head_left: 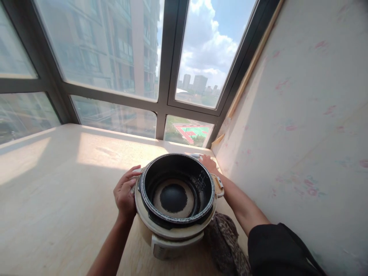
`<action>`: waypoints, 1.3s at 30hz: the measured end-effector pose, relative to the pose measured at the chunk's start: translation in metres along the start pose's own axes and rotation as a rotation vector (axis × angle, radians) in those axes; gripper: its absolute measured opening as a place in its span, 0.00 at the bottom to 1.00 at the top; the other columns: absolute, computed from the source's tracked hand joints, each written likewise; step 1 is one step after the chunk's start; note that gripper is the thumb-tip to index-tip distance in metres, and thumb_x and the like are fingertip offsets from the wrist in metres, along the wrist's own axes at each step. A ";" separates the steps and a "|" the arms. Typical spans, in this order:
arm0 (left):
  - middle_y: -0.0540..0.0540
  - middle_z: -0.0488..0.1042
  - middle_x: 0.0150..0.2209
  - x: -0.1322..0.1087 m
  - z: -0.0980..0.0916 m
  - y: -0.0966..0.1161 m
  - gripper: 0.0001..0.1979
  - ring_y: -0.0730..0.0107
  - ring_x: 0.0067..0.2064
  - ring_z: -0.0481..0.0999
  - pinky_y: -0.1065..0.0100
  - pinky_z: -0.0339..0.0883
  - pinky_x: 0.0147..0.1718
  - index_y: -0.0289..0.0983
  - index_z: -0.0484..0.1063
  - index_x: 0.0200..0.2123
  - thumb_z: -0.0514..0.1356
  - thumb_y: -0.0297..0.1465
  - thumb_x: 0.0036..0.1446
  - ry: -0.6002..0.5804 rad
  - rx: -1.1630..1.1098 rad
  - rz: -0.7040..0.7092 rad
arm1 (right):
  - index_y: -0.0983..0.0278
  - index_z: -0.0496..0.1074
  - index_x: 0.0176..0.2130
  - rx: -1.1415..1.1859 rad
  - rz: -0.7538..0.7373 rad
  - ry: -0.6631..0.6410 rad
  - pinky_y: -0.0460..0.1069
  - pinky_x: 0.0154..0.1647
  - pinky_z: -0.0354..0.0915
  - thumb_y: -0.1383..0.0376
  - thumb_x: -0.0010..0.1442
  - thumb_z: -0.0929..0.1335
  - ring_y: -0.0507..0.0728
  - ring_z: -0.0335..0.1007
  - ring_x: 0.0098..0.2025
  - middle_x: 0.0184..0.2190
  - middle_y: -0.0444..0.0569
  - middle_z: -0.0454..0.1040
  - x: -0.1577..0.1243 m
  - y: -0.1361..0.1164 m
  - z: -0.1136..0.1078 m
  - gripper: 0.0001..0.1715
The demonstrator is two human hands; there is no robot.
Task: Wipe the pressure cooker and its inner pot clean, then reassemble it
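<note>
A cream rice cooker point(172, 232) with no lid stands on a pale wooden sill, near the right-hand wall. Its black inner pot point(201, 184) is empty, and a pale ring shows around the dark centre of the bottom. My left hand point(125, 191) is curled around the cooker's left side, fingers pressed on the rim. My right hand point(209, 164) reaches round the far right side of the cooker, and its fingers are mostly hidden behind the rim.
A brown patterned cloth point(227, 241) lies on the sill point(57, 191) just right of the cooker. A flowered wall point(301, 134) rises close on the right. Large windows point(115, 57) stand behind the sill.
</note>
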State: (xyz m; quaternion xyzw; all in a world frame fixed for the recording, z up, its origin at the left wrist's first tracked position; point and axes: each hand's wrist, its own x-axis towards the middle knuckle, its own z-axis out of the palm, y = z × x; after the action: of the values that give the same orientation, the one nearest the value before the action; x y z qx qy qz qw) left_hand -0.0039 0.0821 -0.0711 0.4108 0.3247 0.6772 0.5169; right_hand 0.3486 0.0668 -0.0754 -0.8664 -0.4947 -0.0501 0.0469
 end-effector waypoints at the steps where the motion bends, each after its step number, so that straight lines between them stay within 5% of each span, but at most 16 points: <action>1: 0.42 0.82 0.45 0.001 0.000 -0.001 0.11 0.49 0.52 0.77 0.54 0.68 0.55 0.36 0.81 0.27 0.61 0.35 0.44 -0.001 -0.006 -0.007 | 0.70 0.68 0.55 0.018 0.052 0.019 0.53 0.42 0.64 0.57 0.73 0.56 0.65 0.76 0.49 0.49 0.66 0.72 0.002 0.001 -0.006 0.24; 6: 0.41 0.81 0.45 0.002 -0.001 -0.005 0.11 0.48 0.54 0.76 0.53 0.66 0.57 0.36 0.81 0.27 0.61 0.35 0.44 -0.013 -0.020 0.005 | 0.70 0.69 0.56 0.139 0.255 0.110 0.53 0.44 0.66 0.53 0.72 0.57 0.65 0.76 0.50 0.51 0.66 0.74 0.021 0.007 -0.057 0.28; 12: 0.41 0.81 0.47 0.003 -0.001 -0.005 0.11 0.49 0.52 0.77 0.53 0.68 0.55 0.37 0.81 0.27 0.60 0.34 0.44 -0.030 -0.033 -0.008 | 0.64 0.68 0.60 0.269 0.277 0.291 0.55 0.51 0.66 0.48 0.68 0.59 0.66 0.72 0.56 0.57 0.62 0.73 0.025 0.024 -0.142 0.32; 16: 0.41 0.81 0.45 0.004 0.000 -0.007 0.11 0.51 0.51 0.77 0.55 0.67 0.55 0.37 0.81 0.27 0.60 0.34 0.44 -0.022 -0.028 0.030 | 0.64 0.75 0.50 0.496 0.224 0.452 0.54 0.47 0.66 0.47 0.61 0.65 0.65 0.74 0.48 0.49 0.58 0.78 0.012 0.025 -0.194 0.28; 20: 0.40 0.81 0.45 0.005 0.000 -0.007 0.11 0.50 0.51 0.77 0.55 0.67 0.54 0.36 0.80 0.27 0.60 0.34 0.43 -0.022 -0.043 0.019 | 0.65 0.77 0.43 0.599 0.131 0.450 0.52 0.41 0.66 0.47 0.58 0.68 0.61 0.74 0.41 0.41 0.55 0.80 -0.016 0.007 -0.227 0.26; 30: 0.40 0.80 0.46 0.004 0.002 -0.009 0.12 0.52 0.50 0.76 0.57 0.67 0.52 0.36 0.79 0.28 0.60 0.35 0.43 -0.047 -0.086 -0.018 | 0.63 0.77 0.46 0.384 -0.216 0.322 0.52 0.47 0.64 0.53 0.61 0.68 0.63 0.74 0.48 0.47 0.53 0.80 -0.114 -0.072 -0.230 0.20; 39: 0.40 0.78 0.49 0.004 -0.001 -0.011 0.13 0.57 0.46 0.76 0.62 0.69 0.43 0.35 0.78 0.31 0.59 0.36 0.43 -0.091 -0.068 -0.052 | 0.60 0.75 0.44 0.184 -0.321 0.213 0.50 0.41 0.63 0.50 0.63 0.66 0.62 0.74 0.44 0.45 0.53 0.79 -0.132 -0.108 -0.195 0.19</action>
State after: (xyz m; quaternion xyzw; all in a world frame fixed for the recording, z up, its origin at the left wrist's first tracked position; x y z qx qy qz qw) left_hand -0.0005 0.0891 -0.0807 0.4151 0.2883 0.6547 0.5621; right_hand 0.1807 -0.0163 0.1037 -0.7583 -0.6212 -0.1028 0.1689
